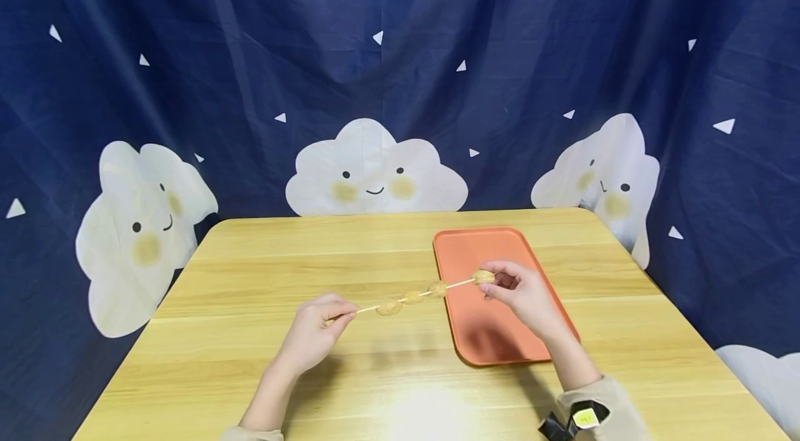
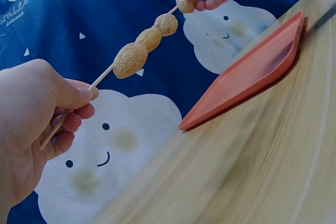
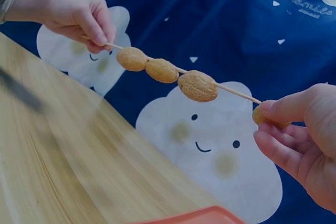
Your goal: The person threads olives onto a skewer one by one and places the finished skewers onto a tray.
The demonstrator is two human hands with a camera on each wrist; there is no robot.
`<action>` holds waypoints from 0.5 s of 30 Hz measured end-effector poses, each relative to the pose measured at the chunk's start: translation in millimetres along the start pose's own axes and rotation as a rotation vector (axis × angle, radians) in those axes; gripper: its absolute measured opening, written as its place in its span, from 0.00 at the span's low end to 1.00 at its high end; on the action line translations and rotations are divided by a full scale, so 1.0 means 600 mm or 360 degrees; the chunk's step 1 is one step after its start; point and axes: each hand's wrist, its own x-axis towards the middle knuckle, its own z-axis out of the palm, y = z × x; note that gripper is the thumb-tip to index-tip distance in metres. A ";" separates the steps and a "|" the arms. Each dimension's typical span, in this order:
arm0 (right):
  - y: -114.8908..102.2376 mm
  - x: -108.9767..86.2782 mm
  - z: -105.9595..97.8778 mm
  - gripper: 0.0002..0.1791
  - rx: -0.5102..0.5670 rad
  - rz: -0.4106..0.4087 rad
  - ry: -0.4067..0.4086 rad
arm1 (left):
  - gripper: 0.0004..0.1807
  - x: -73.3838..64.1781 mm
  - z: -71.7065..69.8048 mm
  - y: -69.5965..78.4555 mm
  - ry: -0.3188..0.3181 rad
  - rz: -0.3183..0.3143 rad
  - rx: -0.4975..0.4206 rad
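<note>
My left hand (image 1: 315,331) pinches the lower end of a thin wooden skewer (image 1: 461,283) between thumb and fingers. Three tan, wrinkled, puffy balls are threaded along its middle, the nearest to the left hand being a larger oval ball (image 2: 130,60). Around a smaller ball (image 3: 258,115) at the far end, my right hand (image 1: 526,301) has its thumb and fingertips. In the right wrist view the skewer's tip meets that ball, partly covered by the thumb. Bare skewer shows between it and the other balls. The skewer slants up to the right, held above the table.
An orange rectangular tray (image 1: 469,253) lies on the right half of the wooden table (image 1: 262,274), below the right hand. Behind the table hangs a dark blue curtain (image 1: 337,24) with smiling white clouds. A black band (image 1: 587,414) circles the right wrist.
</note>
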 end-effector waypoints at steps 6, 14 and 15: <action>0.001 -0.003 -0.001 0.19 0.0038 0.0005 -0.0022 | 0.09 0.002 0.003 0.001 -0.0001 -0.0012 0.0007; 0.010 -0.005 0.001 0.17 0.0227 -0.0051 -0.0033 | 0.08 0.004 0.005 0.002 -0.0020 -0.0006 -0.0002; 0.012 -0.005 0.002 0.18 0.0254 -0.0059 -0.0032 | 0.08 0.004 0.005 0.002 -0.0022 -0.0004 -0.0007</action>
